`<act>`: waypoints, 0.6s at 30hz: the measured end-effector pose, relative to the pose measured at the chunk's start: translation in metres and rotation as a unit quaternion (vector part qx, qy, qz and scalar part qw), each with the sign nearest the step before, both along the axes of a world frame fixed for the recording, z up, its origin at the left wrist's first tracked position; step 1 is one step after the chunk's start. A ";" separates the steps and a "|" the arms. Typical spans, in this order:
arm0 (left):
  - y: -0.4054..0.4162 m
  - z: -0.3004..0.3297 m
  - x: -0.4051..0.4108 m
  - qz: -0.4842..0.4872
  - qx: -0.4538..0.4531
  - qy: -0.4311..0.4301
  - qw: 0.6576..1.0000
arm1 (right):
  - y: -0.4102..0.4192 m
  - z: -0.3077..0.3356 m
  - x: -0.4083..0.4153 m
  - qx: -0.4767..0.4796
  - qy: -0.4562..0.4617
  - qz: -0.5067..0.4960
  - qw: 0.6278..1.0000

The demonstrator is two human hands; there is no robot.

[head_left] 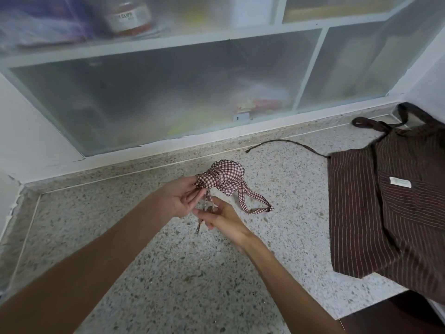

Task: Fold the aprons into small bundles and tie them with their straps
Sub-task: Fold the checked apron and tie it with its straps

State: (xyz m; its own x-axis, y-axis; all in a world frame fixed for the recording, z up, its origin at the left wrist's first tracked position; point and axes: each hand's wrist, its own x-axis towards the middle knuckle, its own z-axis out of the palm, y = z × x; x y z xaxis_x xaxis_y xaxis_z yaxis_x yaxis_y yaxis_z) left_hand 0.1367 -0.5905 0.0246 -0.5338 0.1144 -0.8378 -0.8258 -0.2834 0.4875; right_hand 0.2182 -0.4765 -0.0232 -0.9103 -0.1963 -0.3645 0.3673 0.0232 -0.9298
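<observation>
A red-and-white checked apron [225, 177] is rolled into a small bundle on the speckled stone counter [168, 273]. Its neck loop [252, 204] trails to the right on the counter. My left hand [179, 197] touches the bundle's left end, fingers partly spread by the straps. Just below it, my right hand [219, 216] pinches the thin checked straps [204, 210] that hang from the bundle, their ends dangling toward the counter. A brown pinstriped apron [385, 208] lies spread flat at the right, with a white label and its strap [284, 143] stretched left.
A white-framed cabinet with frosted sliding panels [168, 92] runs along the back of the counter, with blurred items behind it. A white wall [29, 141] closes the left corner. The counter's front edge drops off at the lower right [375, 307].
</observation>
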 end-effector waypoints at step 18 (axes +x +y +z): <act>-0.003 -0.049 0.031 -0.181 -0.146 0.317 0.920 | 0.036 -0.012 0.009 0.046 -0.099 -0.012 0.994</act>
